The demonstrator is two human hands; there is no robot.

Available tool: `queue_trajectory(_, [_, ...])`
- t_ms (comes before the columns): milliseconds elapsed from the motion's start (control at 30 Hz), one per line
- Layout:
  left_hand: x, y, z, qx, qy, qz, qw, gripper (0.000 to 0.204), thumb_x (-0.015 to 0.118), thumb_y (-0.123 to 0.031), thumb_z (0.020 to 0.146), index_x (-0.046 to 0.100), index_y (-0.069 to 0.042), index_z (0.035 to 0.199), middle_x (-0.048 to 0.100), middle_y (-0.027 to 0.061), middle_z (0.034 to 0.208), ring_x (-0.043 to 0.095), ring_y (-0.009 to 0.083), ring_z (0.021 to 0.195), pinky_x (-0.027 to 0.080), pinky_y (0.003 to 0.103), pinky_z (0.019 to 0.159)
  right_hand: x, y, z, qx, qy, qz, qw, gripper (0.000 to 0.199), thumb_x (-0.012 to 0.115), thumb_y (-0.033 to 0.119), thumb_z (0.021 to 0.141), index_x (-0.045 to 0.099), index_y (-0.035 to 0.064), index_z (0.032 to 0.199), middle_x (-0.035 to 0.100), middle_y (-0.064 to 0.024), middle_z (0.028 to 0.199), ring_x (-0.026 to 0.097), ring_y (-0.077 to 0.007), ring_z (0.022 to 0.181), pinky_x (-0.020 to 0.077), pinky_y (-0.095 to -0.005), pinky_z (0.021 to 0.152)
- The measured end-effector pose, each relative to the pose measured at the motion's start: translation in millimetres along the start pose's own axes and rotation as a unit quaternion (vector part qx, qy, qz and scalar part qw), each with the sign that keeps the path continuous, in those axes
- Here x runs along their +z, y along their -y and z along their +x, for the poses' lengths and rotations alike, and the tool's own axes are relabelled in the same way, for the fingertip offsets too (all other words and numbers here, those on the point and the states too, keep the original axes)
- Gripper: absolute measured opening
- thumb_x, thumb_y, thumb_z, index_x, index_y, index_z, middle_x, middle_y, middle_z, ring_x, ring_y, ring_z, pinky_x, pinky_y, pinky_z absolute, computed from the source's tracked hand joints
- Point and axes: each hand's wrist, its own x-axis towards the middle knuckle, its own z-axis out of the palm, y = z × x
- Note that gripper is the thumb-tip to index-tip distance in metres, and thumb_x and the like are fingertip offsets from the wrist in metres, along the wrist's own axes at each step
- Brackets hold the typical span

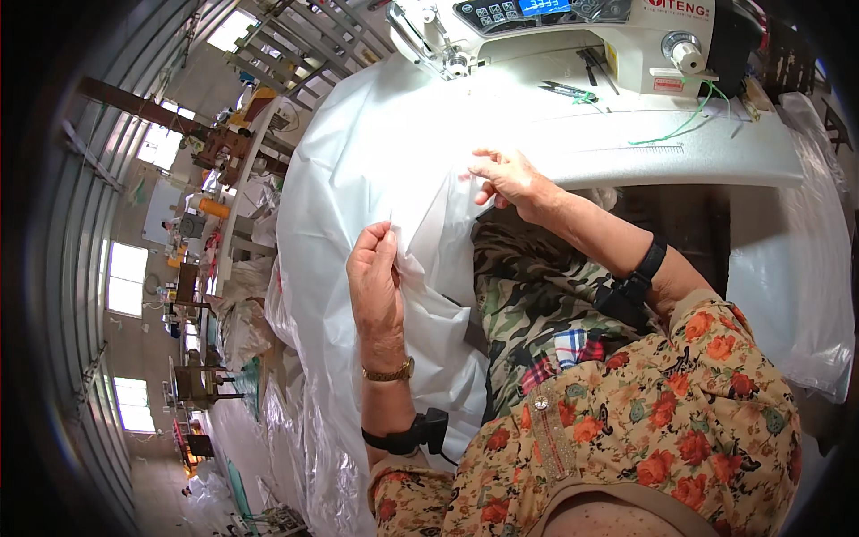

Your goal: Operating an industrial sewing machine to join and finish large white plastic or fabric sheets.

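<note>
A large, thin white sheet (335, 192), plastic-looking, drapes over the sewing table's left side and down past my lap. My left hand (376, 282) pinches a fold of it between thumb and fingers. Farther up and to the right, my right hand (512, 183) has its fingers curled together at the sheet's edge, beside a small reddish mark. Its fingertips seem to grip the edge, though strong glare blurs the contact. Between both hands the sheet rises in creases. Beyond them is a white sewing machine (555, 54), its needle area (455, 64) over the brightly lit sheet.
Dark snips (568, 90) and green thread (707, 98) lie on the white sewing table (716, 148). Clear plastic (819, 259) hangs at its right end. Camouflage cloth (528, 286) covers my lap. More machines and bundled material line the workshop at left.
</note>
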Motion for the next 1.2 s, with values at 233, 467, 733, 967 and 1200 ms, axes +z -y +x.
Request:
queue_trajectory(233, [14.5,5.6,1.9,0.053,0.001,0.139,0.989,0.01,0.068,-0.007,0.096,0.064,0.0,0.09,0.059,-0.0053,0.081,0.048,0.0016,0.071,0.04,0.019,0.064,1.6,-19.4,-46.7,-0.107,0.084,0.05,0.989,0.019,0.068,0.022,0.095,0.066,0.0052,0.086,0.062,0.0026,0.079,0.054,-0.0043,0.072,0.0431,-0.0204,0.066])
queue_trajectory(467, [27.1,31.3,-14.1,0.057,0.097,0.264,0.958,0.014,0.07,-0.009,0.093,0.062,0.0,0.086,0.055,-0.0043,0.072,0.045,0.0029,0.067,0.038,0.021,0.058,7.5,-15.2,-100.9,-0.131,0.161,-0.021,0.978,0.022,0.07,0.017,0.094,0.065,0.0,0.08,0.06,0.0029,0.07,0.054,-0.0025,0.068,0.045,-0.0238,0.059])
queue_trajectory(733, [25.4,71.5,-22.9,-0.017,0.098,0.166,0.981,0.018,0.058,-0.014,0.101,0.063,0.003,0.103,0.052,-0.0041,0.074,0.043,0.0033,0.069,0.039,0.022,0.06,15.0,-23.3,-113.8,-0.26,0.215,-0.39,0.857,0.035,0.067,0.034,0.093,0.061,0.0032,0.078,0.061,-0.0146,0.064,0.065,-0.0337,0.062,0.0507,-0.0449,0.061])
queue_trajectory(967, [31.9,59.8,-15.5,-0.013,0.097,0.191,0.977,0.018,0.059,-0.015,0.102,0.061,0.002,0.096,0.051,-0.0056,0.075,0.041,0.0018,0.069,0.036,0.021,0.058,26.3,-24.8,-119.4,-0.275,0.28,-0.44,0.807,0.034,0.065,0.03,0.094,0.058,0.0038,0.073,0.06,-0.0145,0.06,0.064,-0.0344,0.059,0.0507,-0.045,0.058])
queue_trajectory(1200, [29.1,57.5,-8.6,-0.076,0.085,0.096,0.989,0.013,0.069,-0.01,0.094,0.06,-0.005,0.086,0.054,-0.0083,0.072,0.042,-0.0007,0.064,0.034,0.017,0.057,15.2,-41.2,-104.8,-0.322,0.129,-0.225,0.911,0.036,0.068,0.031,0.094,0.06,0.0012,0.075,0.058,-0.0127,0.068,0.059,-0.0243,0.06,0.0496,-0.0376,0.058])
